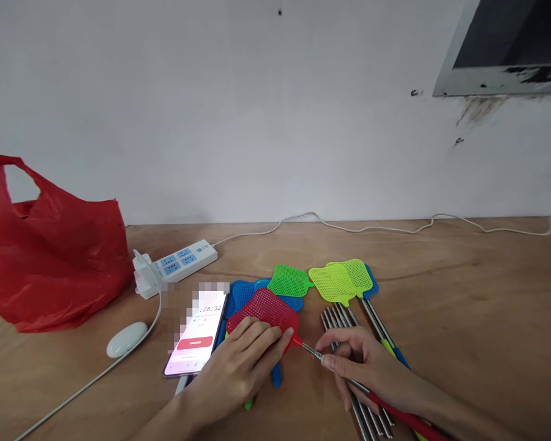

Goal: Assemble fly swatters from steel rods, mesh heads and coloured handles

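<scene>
A red fly swatter (264,306) lies between my two hands, its mesh head to the left and its thin metal shaft running down to a red handle at the lower right. My left hand (241,367) is closed over the lower edge of the head, near the neck. With thumb and fingers my right hand (362,361) pinches the shaft. Blue swatter heads (245,294) and a green one (289,280) lie behind the red head. Yellow-green swatters (333,285) rest farther right. Several loose metal rods (365,416) lie under my right hand.
A lit phone (197,337) lies left of my left hand. Behind it are a white power strip (179,263), its cable (358,229) along the wall, and a white mouse-shaped object (126,340). A red plastic bag (59,263) stands at the far left of the wooden table (487,318).
</scene>
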Motion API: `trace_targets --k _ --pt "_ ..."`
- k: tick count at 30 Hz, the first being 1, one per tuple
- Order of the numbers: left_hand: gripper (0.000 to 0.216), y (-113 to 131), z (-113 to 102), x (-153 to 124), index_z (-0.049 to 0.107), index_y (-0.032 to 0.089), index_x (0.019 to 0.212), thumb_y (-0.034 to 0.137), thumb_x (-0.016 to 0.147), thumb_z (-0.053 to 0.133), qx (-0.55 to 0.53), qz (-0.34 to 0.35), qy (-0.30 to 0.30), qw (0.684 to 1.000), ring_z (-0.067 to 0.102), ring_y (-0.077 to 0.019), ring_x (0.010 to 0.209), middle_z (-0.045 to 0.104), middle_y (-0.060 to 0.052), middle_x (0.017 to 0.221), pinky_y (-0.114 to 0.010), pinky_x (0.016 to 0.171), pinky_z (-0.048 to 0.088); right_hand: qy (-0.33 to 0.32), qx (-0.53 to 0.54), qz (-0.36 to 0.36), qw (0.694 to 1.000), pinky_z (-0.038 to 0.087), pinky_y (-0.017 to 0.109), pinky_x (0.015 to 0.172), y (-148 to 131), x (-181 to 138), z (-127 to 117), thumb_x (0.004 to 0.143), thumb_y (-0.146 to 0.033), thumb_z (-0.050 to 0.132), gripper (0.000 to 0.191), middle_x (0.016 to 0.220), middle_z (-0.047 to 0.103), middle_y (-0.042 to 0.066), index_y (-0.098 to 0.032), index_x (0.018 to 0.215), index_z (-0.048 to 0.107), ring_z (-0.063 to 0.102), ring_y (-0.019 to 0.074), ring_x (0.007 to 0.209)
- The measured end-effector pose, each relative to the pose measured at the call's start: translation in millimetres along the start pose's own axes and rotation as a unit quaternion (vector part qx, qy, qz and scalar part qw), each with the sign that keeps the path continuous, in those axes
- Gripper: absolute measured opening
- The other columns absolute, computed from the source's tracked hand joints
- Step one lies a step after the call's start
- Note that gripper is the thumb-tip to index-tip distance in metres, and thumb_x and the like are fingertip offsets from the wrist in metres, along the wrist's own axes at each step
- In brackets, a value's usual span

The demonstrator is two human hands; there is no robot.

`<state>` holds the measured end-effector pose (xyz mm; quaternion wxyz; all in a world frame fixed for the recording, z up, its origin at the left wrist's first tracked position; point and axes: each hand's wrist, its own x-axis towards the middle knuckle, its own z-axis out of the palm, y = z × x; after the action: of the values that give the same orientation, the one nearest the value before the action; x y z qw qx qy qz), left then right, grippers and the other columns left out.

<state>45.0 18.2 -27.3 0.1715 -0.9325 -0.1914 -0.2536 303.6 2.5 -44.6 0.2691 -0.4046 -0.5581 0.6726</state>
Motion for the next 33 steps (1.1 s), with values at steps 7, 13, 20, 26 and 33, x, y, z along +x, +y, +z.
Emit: trace_targets --k 7,13,20,26,33 --pt "0.043 2 1 0 0.049 0.006 0.141 0.005 0.105 0.026 0.000 0.003 0.007 1.000 0.059 -0.0240 0.095 0.068 -0.012 0.102 -0.038 0.085 0.048 0.032 -0.027 -0.027 0.999 0.018 0.016 0.028 10 -1 3 0.085 -0.057 0.063 0.044 0.049 0.064 -0.005 -0.016 0.101 0.057 0.034 0.0039 0.025" --pt "0.042 5 -4 4 0.055 0.011 0.137 0.006 0.105 0.028 0.013 -0.025 0.015 0.999 0.057 -0.0229 0.108 0.068 -0.011 0.112 -0.040 0.100 0.042 0.054 -0.028 -0.059 0.996 0.020 0.015 0.028 12 -2 4 0.085 -0.055 0.065 0.042 0.045 0.059 -0.007 -0.016 0.099 0.059 0.034 0.0040 0.026" --pt "0.050 8 -10 7 0.045 0.020 0.145 0.022 0.096 0.053 -0.020 -0.152 0.083 0.985 0.038 -0.0327 0.137 0.041 -0.014 0.149 -0.056 0.117 0.022 0.074 -0.019 -0.079 0.994 0.021 0.015 0.028 10 -1 1 0.083 -0.055 0.067 0.042 0.043 0.057 -0.008 -0.017 0.098 0.059 0.035 0.0047 0.025" --pt "0.045 1 -4 7 0.040 0.026 0.146 0.032 0.102 0.048 -0.211 -0.403 0.126 0.882 0.048 -0.0281 0.131 0.049 -0.011 0.146 -0.046 0.108 0.041 0.068 -0.025 -0.077 0.994 0.022 0.015 0.029 15 1 -5 0.086 -0.055 0.066 0.040 0.047 0.060 -0.007 -0.017 0.098 0.059 0.036 0.0038 0.026" --pt "0.045 -2 2 5 0.045 0.024 0.142 0.041 0.101 0.051 -0.303 -0.444 0.085 0.839 0.057 -0.0285 0.123 0.062 -0.010 0.133 -0.045 0.104 0.044 0.086 -0.009 -0.083 0.993 0.020 0.016 0.029 13 1 0 0.082 -0.056 0.069 0.041 0.041 0.046 -0.012 -0.018 0.094 0.060 0.035 0.0045 0.026"
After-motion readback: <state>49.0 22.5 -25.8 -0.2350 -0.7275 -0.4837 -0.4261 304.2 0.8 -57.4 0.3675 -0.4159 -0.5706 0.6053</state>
